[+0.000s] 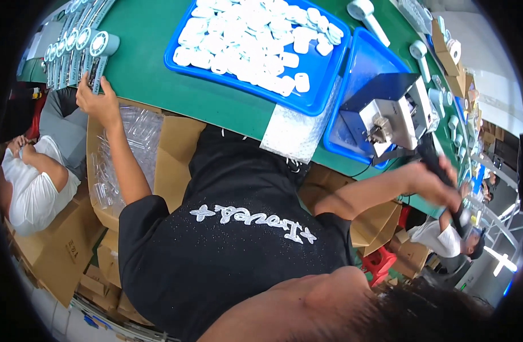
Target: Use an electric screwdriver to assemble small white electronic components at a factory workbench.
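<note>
At the far left my left hand [98, 104] has its thumb and fingers around the lower end of a light-blue handheld fan [103, 51]. That fan lies nearest in a row of similar fans [73, 45], with inner parts showing in their handles. My right hand [435, 183], smeared by motion, is closed around a black handle [429, 151] at the right. Just left of it stands a metal fixture [384, 125] with a dark panel, over a blue tray [344, 94]. Whether the handle joins the fixture cannot be made out.
A blue tray [169, 54] of small white parts [233, 40] sits on the green table [142, 62]. Bubble wrap [290, 134] hangs over the edge. Below is a carton [167, 137] of clear plastic pieces [130, 137]. Other people sit at left [42, 182] and right [438, 236].
</note>
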Demonstrator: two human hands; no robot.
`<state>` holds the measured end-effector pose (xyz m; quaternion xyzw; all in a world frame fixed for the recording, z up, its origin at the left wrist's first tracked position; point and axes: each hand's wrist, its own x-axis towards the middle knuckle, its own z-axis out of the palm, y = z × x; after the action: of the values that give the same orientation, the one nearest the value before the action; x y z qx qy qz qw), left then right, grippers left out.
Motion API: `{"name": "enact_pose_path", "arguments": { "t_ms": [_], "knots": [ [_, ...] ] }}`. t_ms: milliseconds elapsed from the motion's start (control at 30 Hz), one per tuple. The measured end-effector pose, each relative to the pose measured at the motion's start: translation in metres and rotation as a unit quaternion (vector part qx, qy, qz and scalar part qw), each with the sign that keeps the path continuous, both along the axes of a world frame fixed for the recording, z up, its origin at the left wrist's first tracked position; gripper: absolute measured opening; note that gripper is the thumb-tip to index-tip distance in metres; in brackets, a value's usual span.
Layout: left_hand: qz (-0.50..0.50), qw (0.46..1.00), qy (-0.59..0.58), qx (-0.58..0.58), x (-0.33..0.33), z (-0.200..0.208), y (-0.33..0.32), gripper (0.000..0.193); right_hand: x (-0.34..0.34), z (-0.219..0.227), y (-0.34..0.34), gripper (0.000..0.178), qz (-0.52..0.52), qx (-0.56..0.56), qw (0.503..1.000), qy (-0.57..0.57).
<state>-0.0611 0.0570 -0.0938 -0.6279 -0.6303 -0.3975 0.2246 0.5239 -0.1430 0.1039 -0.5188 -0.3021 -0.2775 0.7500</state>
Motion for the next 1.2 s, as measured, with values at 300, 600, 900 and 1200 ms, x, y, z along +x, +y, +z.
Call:
{"name": "enact_pose_path", "arguments": {
  "t_ms": [300, 600, 900, 1200],
  "knots": [
    [0.024, 1.0, 0.012, -0.007, 0.001, -0.004, 0.004, 0.04, -0.128, -0.074, -0.01, 0.077, 0.428, -0.057, 0.902, -0.01],
    [0.009, 1.0, -0.005, -0.001, 0.003, -0.008, 0.005, 0.038, -0.136, -0.118, -0.008, 0.078, 0.378, -0.116, 0.918, -0.03],
    [0.033, 0.999, -0.008, 0.013, 0.005, -0.01, 0.009, 0.039, -0.108, -0.051, -0.013, 0.078, 0.347, -0.027, 0.922, -0.172],
    [-0.101, 0.985, -0.1, 0.099, 0.033, 0.006, -0.025, 0.047, 0.004, -0.017, 0.017, 0.076, -0.012, -0.01, 0.996, -0.089]
  ]
}}
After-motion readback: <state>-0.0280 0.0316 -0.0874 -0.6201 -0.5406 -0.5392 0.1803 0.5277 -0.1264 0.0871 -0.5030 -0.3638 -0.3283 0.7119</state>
